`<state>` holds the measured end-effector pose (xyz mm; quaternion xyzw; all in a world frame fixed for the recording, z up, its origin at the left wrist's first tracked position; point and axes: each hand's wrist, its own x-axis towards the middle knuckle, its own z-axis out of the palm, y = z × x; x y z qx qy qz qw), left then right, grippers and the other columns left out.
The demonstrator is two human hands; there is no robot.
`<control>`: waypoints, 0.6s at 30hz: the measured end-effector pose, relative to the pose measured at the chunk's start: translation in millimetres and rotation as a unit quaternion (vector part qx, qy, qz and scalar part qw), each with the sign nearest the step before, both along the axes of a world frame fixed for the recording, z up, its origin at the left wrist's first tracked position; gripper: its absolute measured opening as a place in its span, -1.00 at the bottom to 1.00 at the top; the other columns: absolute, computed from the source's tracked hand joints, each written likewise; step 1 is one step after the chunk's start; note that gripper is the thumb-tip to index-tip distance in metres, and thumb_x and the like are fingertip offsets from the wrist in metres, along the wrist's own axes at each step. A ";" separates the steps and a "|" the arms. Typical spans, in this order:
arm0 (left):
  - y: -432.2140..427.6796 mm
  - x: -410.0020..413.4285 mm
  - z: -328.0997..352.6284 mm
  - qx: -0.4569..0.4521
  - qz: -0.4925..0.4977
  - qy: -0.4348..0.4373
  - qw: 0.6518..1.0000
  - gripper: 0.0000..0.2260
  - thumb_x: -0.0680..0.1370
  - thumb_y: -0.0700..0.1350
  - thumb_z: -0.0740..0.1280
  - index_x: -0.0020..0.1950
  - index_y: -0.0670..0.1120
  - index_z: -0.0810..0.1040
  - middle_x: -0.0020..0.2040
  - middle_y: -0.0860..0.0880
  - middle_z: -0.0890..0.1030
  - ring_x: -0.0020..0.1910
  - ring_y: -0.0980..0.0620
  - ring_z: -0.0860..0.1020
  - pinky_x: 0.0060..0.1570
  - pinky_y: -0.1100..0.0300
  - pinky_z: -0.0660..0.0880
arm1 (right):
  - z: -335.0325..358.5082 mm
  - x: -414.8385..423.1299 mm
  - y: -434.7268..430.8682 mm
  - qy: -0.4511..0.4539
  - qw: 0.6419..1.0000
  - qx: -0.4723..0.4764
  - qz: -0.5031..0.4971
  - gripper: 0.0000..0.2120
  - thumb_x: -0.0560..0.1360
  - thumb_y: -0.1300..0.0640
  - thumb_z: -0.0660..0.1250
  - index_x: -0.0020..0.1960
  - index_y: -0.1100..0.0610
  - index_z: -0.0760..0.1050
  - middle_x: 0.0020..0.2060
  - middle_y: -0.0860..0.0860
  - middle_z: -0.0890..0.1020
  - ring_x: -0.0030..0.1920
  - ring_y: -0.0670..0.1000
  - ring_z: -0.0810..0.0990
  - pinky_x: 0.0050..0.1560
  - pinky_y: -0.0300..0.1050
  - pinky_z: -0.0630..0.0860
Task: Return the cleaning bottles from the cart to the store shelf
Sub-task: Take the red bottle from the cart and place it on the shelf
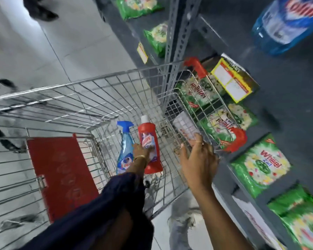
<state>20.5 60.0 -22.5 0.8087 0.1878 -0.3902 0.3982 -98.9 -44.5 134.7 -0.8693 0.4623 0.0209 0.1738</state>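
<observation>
Parked hard against the grey store shelf (pixel 287 123), packed with green detergent bags (pixel 260 166): the wire cart (pixel 98 91), red child-seat flap (pixel 61 174) folded down at the near end. Lying side by side on the cart floor, touching or nearly so: red bottle (pixel 150 150) with white cap, blue spray bottle (pixel 124 150) with trigger head. Up on a higher shelf, top right: one large blue bottle (pixel 285 20).

Best done, judging from this: close fully round the red bottle's waist, lift straight up clear of the wire side, stand upright on the shelf, leave the spray bottle undisturbed.

Left hand (pixel 141 150), deep in the basket, laid on the red bottle's label, fingers curling over it; wrapped or merely touching — cannot tell, underside hidden. Right hand (pixel 199 159) on the cart's right rim, fingers (pixel 197 141) loosely spread, steadying, holding nothing else.
</observation>
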 end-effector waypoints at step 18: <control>-13.5 19.5 216.4 -0.303 -0.195 -0.137 0.923 -0.66 0.12 -0.16 0.65 -0.17 -0.19 0.69 -0.26 -0.06 0.75 -0.28 0.04 0.68 -0.30 0.22 0.63 | 66.4 -19.3 -22.7 -0.141 0.909 0.390 -0.038 -0.60 0.56 -0.17 0.14 0.25 0.03 0.48 0.23 0.08 0.60 0.23 0.10 0.54 0.28 0.11 0.43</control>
